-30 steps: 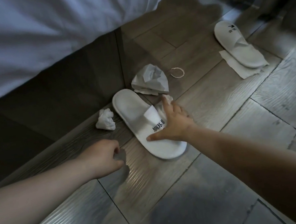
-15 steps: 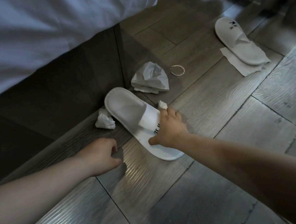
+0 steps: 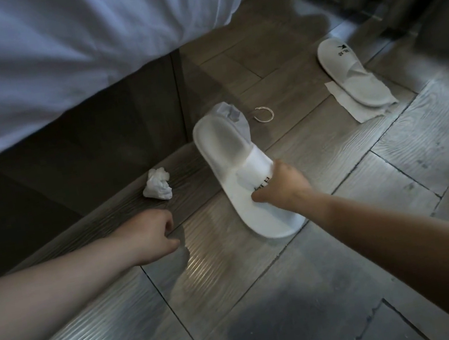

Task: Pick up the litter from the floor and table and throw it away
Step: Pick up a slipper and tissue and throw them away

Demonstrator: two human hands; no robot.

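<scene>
Left hand (image 3: 151,234) left of the slipper (image 3: 221,141), fingers curled, palm hidden, small tissue wad (image 3: 158,184) left of the slipper, larger tissue (image 3: 235,115) half hidden behind its heel, right hand (image 3: 282,187) clamped on its strap, fingertips concealed.

We see a dim, bluish scene: light streaks glare across the floor (image 3: 104,330) at lower left, a broad shadow darkens the bottom centre, the sheet (image 3: 53,64) looks soft, and the right edge smears and bends.
</scene>
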